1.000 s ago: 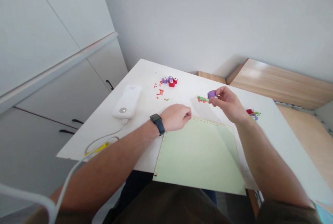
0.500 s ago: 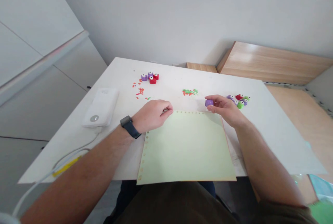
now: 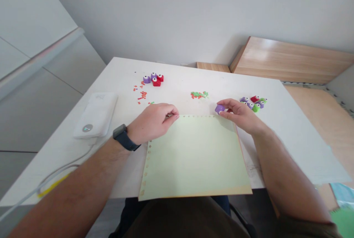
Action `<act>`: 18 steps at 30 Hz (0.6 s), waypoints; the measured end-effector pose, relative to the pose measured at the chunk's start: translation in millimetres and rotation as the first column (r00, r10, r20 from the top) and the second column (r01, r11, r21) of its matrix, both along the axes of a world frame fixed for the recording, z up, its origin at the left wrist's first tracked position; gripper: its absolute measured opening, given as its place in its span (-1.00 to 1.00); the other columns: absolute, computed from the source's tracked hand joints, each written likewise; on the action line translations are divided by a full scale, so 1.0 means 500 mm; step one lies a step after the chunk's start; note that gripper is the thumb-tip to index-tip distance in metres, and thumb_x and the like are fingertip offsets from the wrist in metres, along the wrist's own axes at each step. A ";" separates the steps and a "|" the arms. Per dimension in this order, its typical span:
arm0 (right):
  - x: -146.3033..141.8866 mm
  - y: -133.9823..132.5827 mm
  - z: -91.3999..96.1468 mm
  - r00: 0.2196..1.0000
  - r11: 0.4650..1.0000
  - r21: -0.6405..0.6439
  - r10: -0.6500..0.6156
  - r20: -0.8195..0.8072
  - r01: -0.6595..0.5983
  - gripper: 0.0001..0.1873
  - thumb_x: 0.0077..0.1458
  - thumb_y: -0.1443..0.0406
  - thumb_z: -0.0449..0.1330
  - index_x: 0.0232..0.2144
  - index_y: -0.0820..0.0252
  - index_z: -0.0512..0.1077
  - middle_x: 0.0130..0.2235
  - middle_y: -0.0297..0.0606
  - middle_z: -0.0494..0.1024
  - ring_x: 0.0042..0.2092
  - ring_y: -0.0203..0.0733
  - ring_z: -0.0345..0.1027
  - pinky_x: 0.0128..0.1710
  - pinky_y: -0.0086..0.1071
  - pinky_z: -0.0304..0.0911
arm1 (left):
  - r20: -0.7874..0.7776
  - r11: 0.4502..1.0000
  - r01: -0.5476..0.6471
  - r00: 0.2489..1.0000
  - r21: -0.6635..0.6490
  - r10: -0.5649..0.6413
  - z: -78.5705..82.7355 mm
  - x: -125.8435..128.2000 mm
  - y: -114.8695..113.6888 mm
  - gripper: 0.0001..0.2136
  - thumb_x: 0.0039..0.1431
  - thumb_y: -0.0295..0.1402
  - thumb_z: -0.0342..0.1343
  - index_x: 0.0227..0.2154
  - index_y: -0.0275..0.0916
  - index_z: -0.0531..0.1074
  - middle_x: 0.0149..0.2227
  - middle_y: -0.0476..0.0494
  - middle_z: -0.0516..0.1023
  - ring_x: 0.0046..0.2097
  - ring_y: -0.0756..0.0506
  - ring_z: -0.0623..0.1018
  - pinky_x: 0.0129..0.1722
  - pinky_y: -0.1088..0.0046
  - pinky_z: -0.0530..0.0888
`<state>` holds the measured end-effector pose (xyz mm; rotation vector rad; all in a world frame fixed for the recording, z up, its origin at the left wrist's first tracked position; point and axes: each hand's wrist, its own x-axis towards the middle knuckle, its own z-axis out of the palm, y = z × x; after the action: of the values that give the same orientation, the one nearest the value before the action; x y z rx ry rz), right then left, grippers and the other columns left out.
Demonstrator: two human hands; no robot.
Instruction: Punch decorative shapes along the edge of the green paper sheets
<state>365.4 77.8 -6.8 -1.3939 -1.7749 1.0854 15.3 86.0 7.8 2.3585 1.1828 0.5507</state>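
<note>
— White desk [image 3: 177, 79] in a pale room, wood panels [image 3: 287, 57] behind it, cabinets [image 3: 55, 112] off to the L. What's the person got in the R hand?

— R hand [image 3: 240, 114] has a purple mini craft punch [image 3: 219, 109], thumb + fingers clamped on it, right by the top edge of a pale green sheet w/ sprocket holes [image 3: 193, 157].

— And the L hand [image 3: 152, 123]? Black watch [image 3: 121, 137] on that wrist, btw.

— Fingers curled together at the sheet's top edge. Can't tell if they're pinching anything, too small to see.

— What else is on the desk?

— Two bunches of punches: purple + red ones [image 3: 153, 79] up past the L hand, and a mixed bunch w/ a green one [image 3: 254, 103] just beyond the R hand. Red + green paper bits [image 3: 199, 95] lie between them, more red bits [image 3: 142, 95] near the first bunch. Power bank [image 3: 95, 114] far L, white cable [image 3: 66, 168] trailing off it.
</note>
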 end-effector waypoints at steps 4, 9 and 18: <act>0.001 -0.004 0.004 0.998 0.999 -0.002 0.032 0.056 -0.032 -0.59 0.19 0.07 0.31 0.05 0.00 0.49 -0.02 -0.21 0.60 -0.14 -0.11 0.44 -0.08 -0.14 0.39 | -0.005 1.000 -0.009 1.000 0.010 0.009 0.001 0.000 -0.001 -0.81 0.36 -0.28 0.04 -0.28 -0.19 0.53 -0.27 -0.03 0.64 -0.24 -0.07 0.58 -0.20 0.39 0.39; -0.002 -0.009 0.009 0.997 0.997 -0.052 0.063 0.045 -0.061 -0.60 0.19 0.05 0.30 0.04 0.01 0.50 -0.06 -0.21 0.60 -0.13 -0.09 0.46 -0.09 -0.14 0.42 | -0.015 0.999 -0.026 1.000 0.021 0.026 0.002 0.000 -0.002 -0.79 0.36 -0.25 0.02 -0.27 -0.19 0.53 -0.24 -0.05 0.66 -0.21 -0.09 0.59 -0.18 0.36 0.41; 0.003 -0.014 0.017 0.996 0.992 -0.097 0.083 0.021 -0.081 -0.56 0.19 0.06 0.31 0.08 0.02 0.52 0.00 -0.18 0.62 -0.01 0.01 0.49 0.00 -0.07 0.43 | -0.002 0.996 -0.075 0.997 0.037 0.075 0.001 0.003 -0.003 -0.81 0.34 -0.25 0.06 -0.28 -0.17 0.54 -0.26 0.01 0.65 -0.23 -0.07 0.58 -0.20 0.40 0.38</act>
<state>367.1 70.9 1.7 -1.4079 -1.8333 1.2161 16.7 84.7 8.5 2.3545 1.2782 0.5984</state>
